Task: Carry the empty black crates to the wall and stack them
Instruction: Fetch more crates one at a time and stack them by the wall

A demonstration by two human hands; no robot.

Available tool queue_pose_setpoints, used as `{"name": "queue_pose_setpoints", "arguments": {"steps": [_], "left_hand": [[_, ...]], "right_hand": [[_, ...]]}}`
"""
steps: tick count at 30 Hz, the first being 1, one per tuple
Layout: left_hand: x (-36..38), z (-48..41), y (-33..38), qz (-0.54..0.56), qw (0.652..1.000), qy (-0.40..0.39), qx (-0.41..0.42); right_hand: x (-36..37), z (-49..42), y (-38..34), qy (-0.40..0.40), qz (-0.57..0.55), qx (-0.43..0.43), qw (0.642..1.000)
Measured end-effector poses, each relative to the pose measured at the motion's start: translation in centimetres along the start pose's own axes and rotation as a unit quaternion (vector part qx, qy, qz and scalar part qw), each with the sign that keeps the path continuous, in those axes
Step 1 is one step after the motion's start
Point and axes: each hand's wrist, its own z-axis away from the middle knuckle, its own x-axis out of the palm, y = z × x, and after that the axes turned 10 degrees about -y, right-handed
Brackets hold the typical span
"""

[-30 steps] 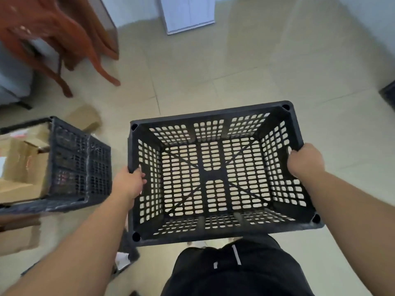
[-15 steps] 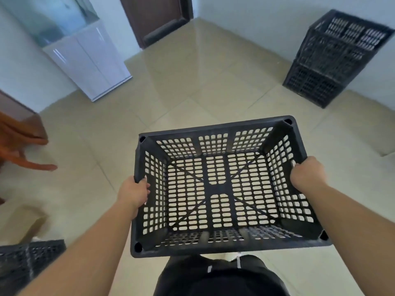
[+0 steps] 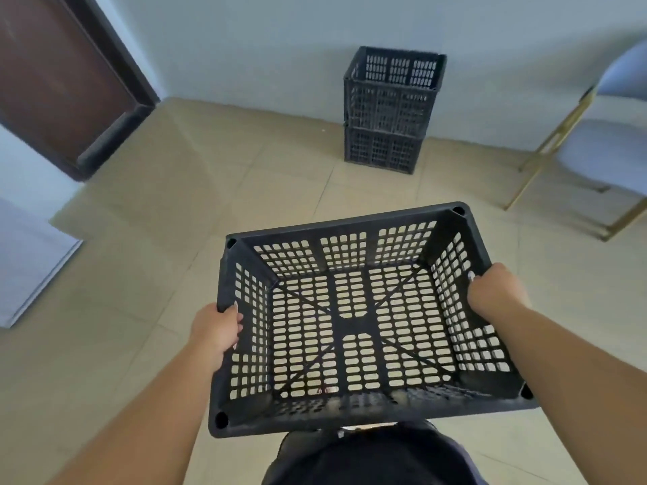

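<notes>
Black perforated plastic crate (image 3: 353, 327): rectangular, open side up, empty. The beige tiled floor (image 3: 168, 239) shows through the slots in its base. I hold the crate in the air in front of my body, clear of the floor, with its long walls running across my view.

Hands:
- My left hand (image 3: 217, 330) is closed round the top rim of the left short wall, about halfway along it.
- My right hand (image 3: 495, 292) is closed round the top rim of the right short wall, again near the middle.
- Both forearms are bare and reach forward on either side of the crate.

Surroundings:
- A stack of matching black slotted crates (image 3: 387, 110) stands on the floor ahead of me, its back against the pale grey-blue wall (image 3: 245, 47). At least two tiers are visible; I cannot tell the exact count. The stack is well apart from the crate I carry.
- A dark brown door (image 3: 59, 75) is at the far left.
- A white cabinet (image 3: 28, 260) stands at the left edge, nearer to me than the door.
- A pale upholstered chair with a gold metal frame (image 3: 602, 148) stands to the right of the stack, near the wall.
- My dark clothing (image 3: 378, 460) shows below the near wall of the crate
</notes>
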Motion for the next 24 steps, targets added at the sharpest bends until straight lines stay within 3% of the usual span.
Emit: {"name": "queue_pose_setpoints", "arguments": {"steps": [14, 24], "left_hand": [[8.0, -15.0, 26.3, -0.129, 0.98, -0.084, 0.125], [15.5, -21.6, 40.8, -0.123, 0.982, -0.071, 0.128]], "right_hand": [[-7.8, -11.8, -6.6, 0.09, -0.096, 0.097, 0.987], [-18.4, -25.9, -14.6, 0.092, -0.126, 0.055, 0.986]]}}
